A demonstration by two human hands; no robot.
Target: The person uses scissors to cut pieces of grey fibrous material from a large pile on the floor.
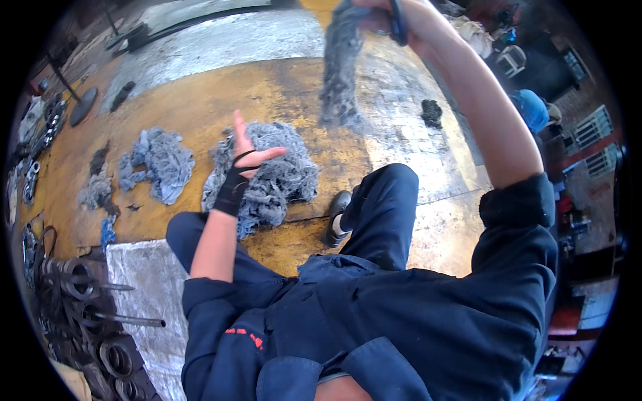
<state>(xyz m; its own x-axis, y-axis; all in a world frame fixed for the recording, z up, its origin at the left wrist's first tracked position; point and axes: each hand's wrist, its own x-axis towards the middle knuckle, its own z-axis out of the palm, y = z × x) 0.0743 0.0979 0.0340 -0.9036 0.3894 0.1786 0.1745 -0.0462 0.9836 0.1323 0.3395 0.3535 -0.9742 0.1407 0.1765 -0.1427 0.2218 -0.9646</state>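
My left hand point(249, 155) has its fingers spread, with a black wrap point(233, 190) round the wrist and thumb. Beneath it lies a large loose heap of grey shredded fibre point(284, 167) on the yellowish, stained floor; whether the palm touches the heap I cannot tell. High at the top of the view, my right hand point(401, 15) grips a long, shaggy grey fibre clump point(342, 73), which hangs down and is slightly blurred. A dark band point(398, 25) shows beside that hand. The right fingers are partly cut off by the upper edge.
A smaller grey fibre heap point(162, 165) lies left of the large one, with a grey scrap point(99, 190) beyond. A dark tuft point(431, 113) sits to the right. Metal rings point(116, 359) and rods point(134, 319) crowd the lower left. My shoe point(336, 217) is near the heap.
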